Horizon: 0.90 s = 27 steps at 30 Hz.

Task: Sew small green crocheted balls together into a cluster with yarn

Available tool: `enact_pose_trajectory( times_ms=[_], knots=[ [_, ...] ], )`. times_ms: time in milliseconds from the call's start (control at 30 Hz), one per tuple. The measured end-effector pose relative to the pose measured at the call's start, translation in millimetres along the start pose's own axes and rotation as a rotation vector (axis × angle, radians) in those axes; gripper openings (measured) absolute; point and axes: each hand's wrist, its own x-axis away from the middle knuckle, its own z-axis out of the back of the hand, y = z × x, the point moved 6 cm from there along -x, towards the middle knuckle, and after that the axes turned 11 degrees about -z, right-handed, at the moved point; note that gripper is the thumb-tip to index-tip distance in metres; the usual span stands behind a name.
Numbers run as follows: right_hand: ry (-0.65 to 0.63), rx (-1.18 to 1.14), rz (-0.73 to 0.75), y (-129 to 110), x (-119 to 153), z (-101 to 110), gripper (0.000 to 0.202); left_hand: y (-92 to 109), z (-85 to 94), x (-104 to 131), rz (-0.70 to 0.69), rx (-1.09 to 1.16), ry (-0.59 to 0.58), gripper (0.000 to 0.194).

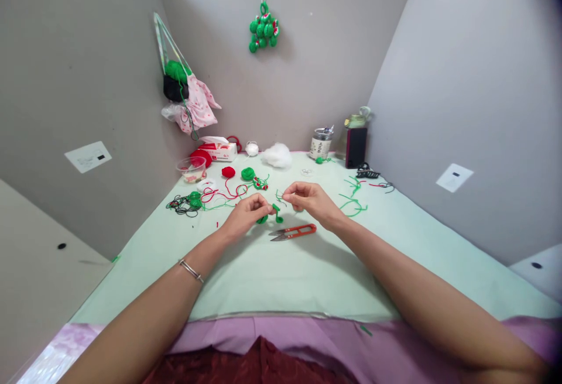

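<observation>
Over the middle of the pale green tabletop, my left hand [248, 213] is closed in a pinch on a small green crocheted piece [277, 213], part of which hangs below the fingers. Just to the right, my right hand [309, 199] is also closed, thumb and index finger pinched on green yarn strands [280, 196]; whether a needle is among them I cannot make out. Thread snips [293, 232] with orange handles lie below both hands, blades pointing left. Beyond the left hand sit a green yarn ball [248, 173] and a small red, white and green crocheted piece [260, 183].
A red yarn ball [228, 172], tangled dark cord [183, 205] and a clear tub [192, 168] lie at left. White stuffing [277, 156], a can [321, 144] and a dark phone-like slab [356, 147] stand at the back. Green yarn scraps [353, 205] lie at right.
</observation>
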Motion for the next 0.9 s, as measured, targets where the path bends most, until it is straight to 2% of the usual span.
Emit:
enact_pose_trajectory(
  times_ms=[167,333,467,733,900],
  knots=[
    [-0.106,-0.016,0.039,2,3,-15,0.029,2,1.2,0,0.028,0.162,0.049,0.026],
    [-0.115,-0.059,-0.015,11,-1,-15,0.032,11,3.5,0,0.024,0.295,0.124,0.025],
    [-0.126,-0.052,-0.031,9,2,-16,0.029,12,3.0,0,0.046,0.393,0.131,0.028],
    [-0.120,-0.036,0.022,2,6,-25,0.032,5,0.2,2,0.057,0.360,0.166,0.031],
    [-0.124,-0.057,-0.013,5,7,-25,0.031,8,0.3,3,0.063,0.368,0.231,0.033]
  ],
)
